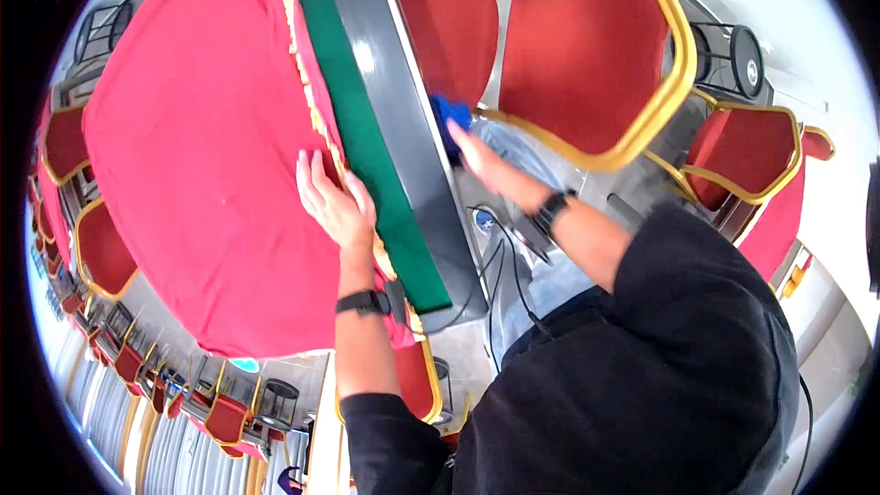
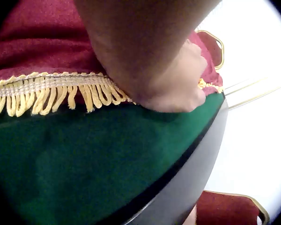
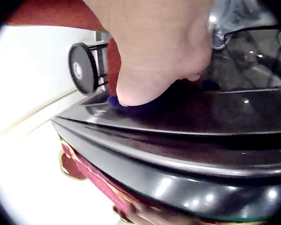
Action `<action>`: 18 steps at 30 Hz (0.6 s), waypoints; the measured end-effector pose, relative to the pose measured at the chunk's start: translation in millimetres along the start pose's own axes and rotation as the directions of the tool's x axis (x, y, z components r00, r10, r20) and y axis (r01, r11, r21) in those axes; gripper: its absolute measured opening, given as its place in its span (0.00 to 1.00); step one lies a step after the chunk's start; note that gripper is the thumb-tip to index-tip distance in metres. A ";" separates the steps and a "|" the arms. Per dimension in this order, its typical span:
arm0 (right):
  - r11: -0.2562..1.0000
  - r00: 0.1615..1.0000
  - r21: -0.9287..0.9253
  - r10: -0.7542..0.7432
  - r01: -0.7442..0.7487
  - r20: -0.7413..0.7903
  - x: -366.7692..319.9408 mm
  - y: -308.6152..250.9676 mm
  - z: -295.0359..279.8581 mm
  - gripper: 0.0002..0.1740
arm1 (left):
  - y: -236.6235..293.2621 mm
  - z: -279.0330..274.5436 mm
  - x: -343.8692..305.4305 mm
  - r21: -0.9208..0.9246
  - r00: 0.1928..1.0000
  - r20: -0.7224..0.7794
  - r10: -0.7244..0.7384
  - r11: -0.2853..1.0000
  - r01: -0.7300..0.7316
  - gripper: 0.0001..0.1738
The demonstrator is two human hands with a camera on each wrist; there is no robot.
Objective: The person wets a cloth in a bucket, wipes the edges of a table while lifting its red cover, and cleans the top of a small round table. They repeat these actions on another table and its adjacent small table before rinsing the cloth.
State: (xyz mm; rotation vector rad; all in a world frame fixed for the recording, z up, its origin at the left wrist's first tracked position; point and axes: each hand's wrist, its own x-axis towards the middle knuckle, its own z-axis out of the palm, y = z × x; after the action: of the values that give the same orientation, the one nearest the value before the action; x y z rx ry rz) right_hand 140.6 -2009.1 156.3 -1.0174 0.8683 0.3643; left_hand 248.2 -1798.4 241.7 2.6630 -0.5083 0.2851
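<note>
My left hand rests on a red cloth, its fingers extended beside the yellow fringe along the cloth's edge. Below the fringe a strip of green felt shows, bordered by the table's glossy dark grey rail. Down at the outer side of that rail, my right hand holds a blue cloth against the table's side panel. Much of the blue cloth is hidden under the hand in the right wrist view, and most of the fingers are out of sight there.
Red chairs with gold frames stand close beyond the rail on the right. A black round-based stand is behind them. Black cables hang by the person's legs. More chairs line the far left.
</note>
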 end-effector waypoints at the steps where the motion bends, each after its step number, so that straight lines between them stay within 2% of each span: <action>1: 0.996 0.995 -0.049 0.071 -0.068 0.066 -32.6 57.9 -18.2 0.43 | -4.3 -0.3 -3.5 -0.030 0.996 -0.054 0.077 0.996 -0.078 0.25; 2: 0.986 0.981 -0.097 0.150 -0.139 0.125 -62.9 121.8 -32.4 0.45 | -9.6 -1.7 -8.4 -0.058 0.983 -0.097 0.154 0.985 -0.160 0.22; 4: 0.948 0.987 -0.306 0.125 -0.089 0.100 -151.6 185.5 -39.0 0.45 | -10.2 -13.5 -20.1 -0.041 0.984 -0.090 0.157 0.986 -0.161 0.18; 5: 0.945 0.964 -0.262 0.236 -0.198 0.122 -189.7 204.9 -35.8 0.44 | 2.4 -26.9 -26.3 -0.093 0.976 -0.194 0.102 0.988 -0.122 0.14; 6: 0.923 0.928 -0.239 0.341 -0.301 0.151 -222.6 216.5 -38.0 0.43 | 9.9 -38.9 -47.8 -0.153 0.987 -0.159 0.002 0.988 -0.026 0.14; 7: 0.889 0.877 -0.226 0.441 -0.399 0.188 -242.2 220.8 -39.8 0.42 | 13.6 -56.0 -65.9 -0.202 0.987 -0.126 -0.100 0.977 0.073 0.13; 8: 0.795 0.763 -0.023 0.590 -0.606 0.263 -253.1 234.8 -40.6 0.40 | 16.1 -79.6 -87.7 -0.243 0.977 -0.087 -0.193 0.956 0.167 0.12; 10: 0.714 0.591 -0.036 0.605 -0.699 0.533 -279.1 215.7 -42.2 0.34 | 17.3 -107.3 -151.7 -0.229 0.964 -0.110 -0.242 0.950 0.212 0.08; 11: 0.760 0.635 -0.097 0.599 -0.642 0.488 -283.0 216.6 -40.8 0.32 | 9.9 -110.8 -190.3 -0.203 0.968 -0.129 -0.216 0.961 0.188 0.08; 12: 0.799 0.682 -0.159 0.583 -0.580 0.441 -284.9 216.2 -40.7 0.29 | 16.0 -128.1 -220.6 -0.180 0.931 0.075 -0.357 0.913 0.365 0.09; 13: 0.830 0.755 -0.103 0.543 -0.548 0.367 -285.4 200.1 -39.6 0.27 | 19.0 -132.7 -251.5 -0.113 0.919 0.094 -0.384 0.913 0.393 0.13; 14: 0.861 0.820 -0.044 0.497 -0.507 0.285 -285.8 181.4 -40.2 0.24 | 28.0 -137.7 -275.5 -0.026 0.922 0.063 -0.382 0.923 0.385 0.18; 15: 0.905 0.863 0.026 0.396 -0.425 0.315 -277.8 168.1 -47.9 0.24 | 30.8 -138.4 -295.5 -0.003 0.919 0.053 -0.390 0.921 0.391 0.23; 16: 0.935 0.895 0.102 0.288 -0.339 0.340 -263.8 150.0 -55.7 0.24 | 30.1 -138.9 -307.5 -0.015 0.938 0.009 -0.346 0.938 0.346 0.23; 18: 0.980 0.963 0.035 0.186 -0.196 0.195 -252.3 88.1 -60.2 0.24 | 30.8 -133.5 -321.7 -0.073 0.934 -0.021 -0.355 0.933 0.353 0.17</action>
State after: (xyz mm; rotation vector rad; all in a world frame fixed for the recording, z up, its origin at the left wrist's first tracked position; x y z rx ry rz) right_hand -100.0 -1986.7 285.2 -0.8354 0.8001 0.5898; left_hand -73.4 -1668.3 284.8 2.6144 -0.0190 0.1995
